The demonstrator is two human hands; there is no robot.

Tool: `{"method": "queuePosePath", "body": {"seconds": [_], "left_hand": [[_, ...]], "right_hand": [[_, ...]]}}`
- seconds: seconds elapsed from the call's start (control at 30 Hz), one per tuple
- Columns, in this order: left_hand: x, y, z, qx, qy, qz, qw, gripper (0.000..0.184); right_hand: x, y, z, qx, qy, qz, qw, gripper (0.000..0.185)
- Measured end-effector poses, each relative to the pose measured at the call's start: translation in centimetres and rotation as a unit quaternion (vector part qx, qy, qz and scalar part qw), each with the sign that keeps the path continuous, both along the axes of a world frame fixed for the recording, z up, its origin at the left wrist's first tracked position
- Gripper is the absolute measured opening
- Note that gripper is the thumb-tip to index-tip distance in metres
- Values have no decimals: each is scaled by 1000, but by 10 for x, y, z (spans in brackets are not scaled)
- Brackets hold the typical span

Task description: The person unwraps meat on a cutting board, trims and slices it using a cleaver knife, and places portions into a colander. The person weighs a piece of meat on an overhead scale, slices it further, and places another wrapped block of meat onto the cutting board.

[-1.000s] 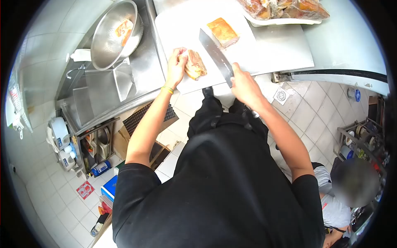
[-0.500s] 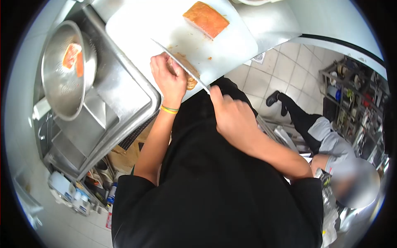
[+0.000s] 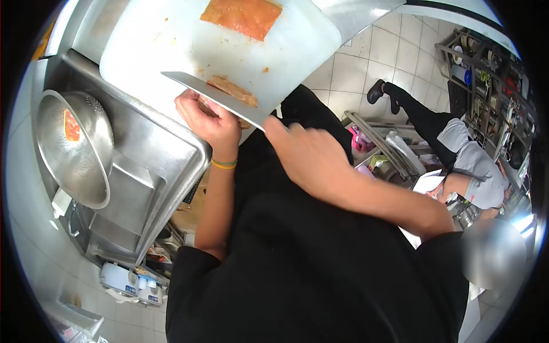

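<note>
My right hand is wrapped round the handle of a broad-bladed kitchen knife. Its blade slants across the white cutting board, with the flat side facing up. Just under the blade, my left hand curls over a piece of meat that is mostly hidden by the fingers and knife. A cut strip of meat lies along the blade's far side. Farther back on the board rests a larger orange-brown slab of meat, touched by neither hand.
To the left, a tilted steel colander holds an orange-red piece above the metal sink. Small crumbs dot the board. At the right, a person in a grey shirt is near metal shelving.
The knife's flat shows more broadly, and the cut strip now lies apart from the piece under my left hand. The view has shifted, moving the board and colander within it.
</note>
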State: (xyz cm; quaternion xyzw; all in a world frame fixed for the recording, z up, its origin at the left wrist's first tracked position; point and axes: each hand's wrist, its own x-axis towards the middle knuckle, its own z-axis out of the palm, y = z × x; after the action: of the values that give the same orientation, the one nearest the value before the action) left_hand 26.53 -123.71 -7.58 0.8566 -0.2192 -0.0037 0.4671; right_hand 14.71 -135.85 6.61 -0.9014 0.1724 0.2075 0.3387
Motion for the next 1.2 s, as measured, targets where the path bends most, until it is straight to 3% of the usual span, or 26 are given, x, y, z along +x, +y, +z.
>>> {"method": "queuePosePath", "body": {"seconds": [0.07, 0.17, 0.33, 0.53, 0.63, 0.7, 0.73, 0.83, 0.9, 0.97, 1.0, 1.03, 1.1, 1.2], "left_hand": [[4, -2, -4, -25, 3, 4, 1000, 23], [5, -2, -1, 9, -16, 1, 1000, 22], [8, -9, -2, -32, -27, 15, 999, 19], [5, -3, 2, -24, 3, 16, 1000, 18], [-6, 18, 15, -65, 88, -13, 994, 65], [-24, 38, 9, -53, 98, -72, 991, 105], [-34, 42, -3, 10, 51, -100, 994, 118], [-39, 11, -25, 7, 9, 20, 1000, 117], [-28, -13, -3, 53, -29, 2, 998, 112], [-26, -33, 30, 98, -56, -18, 993, 107], [-23, -41, 47, 199, -72, -22, 977, 102], [-17, -45, 53, 298, -88, -28, 950, 97], [-8, -44, 49, 346, -83, -26, 934, 97], [-2, -39, 43, 405, -3, -76, 911, 118]], "right_hand": [[-6, -4, 6, 15, -11, -22, 1000, 19], [-13, -2, 3, 16, 101, 6, 995, 20], [15, 0, -63, 3, 18, 8, 1000, 24], [63, -25, -90, 68, -122, 3, 990, 41], [75, -55, -97, 65, -165, 31, 984, 41], [63, -83, -90, 48, -181, 60, 981, 40], [56, -95, -85, 44, -148, 41, 987, 43], [44, -108, -76, 30, -111, 32, 993, 45], [33, -106, -72, 15, -100, 28, 994, 44], [19, -102, -75, 40, -102, 6, 994, 27], [14, -100, -68, 47, -83, 7, 995, 41], [15, -98, -69, 49, -85, 11, 995, 41], [8, -91, -67, 58, -65, 3, 996, 38], [5, -78, -57, 59, -83, 21, 995, 32]]}}
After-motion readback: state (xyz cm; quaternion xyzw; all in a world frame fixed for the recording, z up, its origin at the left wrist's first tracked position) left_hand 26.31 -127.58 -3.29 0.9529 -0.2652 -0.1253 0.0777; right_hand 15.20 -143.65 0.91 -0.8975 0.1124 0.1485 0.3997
